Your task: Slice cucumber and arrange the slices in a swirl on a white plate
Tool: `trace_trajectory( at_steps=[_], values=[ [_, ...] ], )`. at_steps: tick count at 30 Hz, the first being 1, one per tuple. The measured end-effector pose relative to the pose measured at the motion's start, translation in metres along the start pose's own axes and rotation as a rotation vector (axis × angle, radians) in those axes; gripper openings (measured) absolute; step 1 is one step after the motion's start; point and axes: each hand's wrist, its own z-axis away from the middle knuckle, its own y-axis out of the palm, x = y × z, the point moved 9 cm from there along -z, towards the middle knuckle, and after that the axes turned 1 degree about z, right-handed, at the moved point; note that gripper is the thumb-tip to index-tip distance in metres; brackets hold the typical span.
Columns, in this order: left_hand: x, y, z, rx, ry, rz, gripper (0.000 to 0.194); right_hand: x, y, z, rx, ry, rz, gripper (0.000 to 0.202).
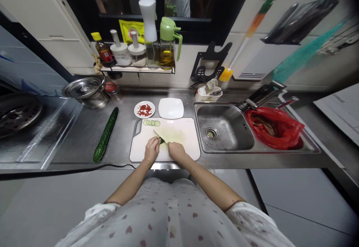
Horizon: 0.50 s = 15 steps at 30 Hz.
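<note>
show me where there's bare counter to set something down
Bare counter shows between the whole cucumber and the cutting board, and left of the cucumber, in front of the lidded pot. It is crowded behind the board, where a plate of red pieces and a squarish white plate sit, and mid-board, where the left hand, right hand and knife are.

Cutting board (189, 136) free rightward, plate (171, 108) behind, whole cucumber (106, 134) left

Place: kitchen
Sink (230, 133): steel, set in a counter (73, 134), right of centre
Rack (134, 69): oil bottle (166, 54) and seasoning jars (121, 55), upper left of centre
Pot (84, 88): lidded, left of centre
Board (183, 129): cucumber slices (152, 123) on it, centre
</note>
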Motion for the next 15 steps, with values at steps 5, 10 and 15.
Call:
trace_trajectory(
  at_steps=[5,10,15],
  values=[
    [0.0017,0.0012,0.0008,0.007,-0.005,-0.002,0.02,-0.0013,0.0007,-0.0022,-0.008,0.004,-0.011,0.032],
    [0.0036,0.0027,0.0018,0.005,-0.006,-0.002,0.019,-0.001,0.0026,-0.0005,-0.003,0.007,0.0,0.03],
    [0.0023,0.0022,0.0019,-0.003,0.005,-0.015,0.02,0.0006,0.0035,0.0019,-0.002,0.009,0.008,0.031]
  ],
)
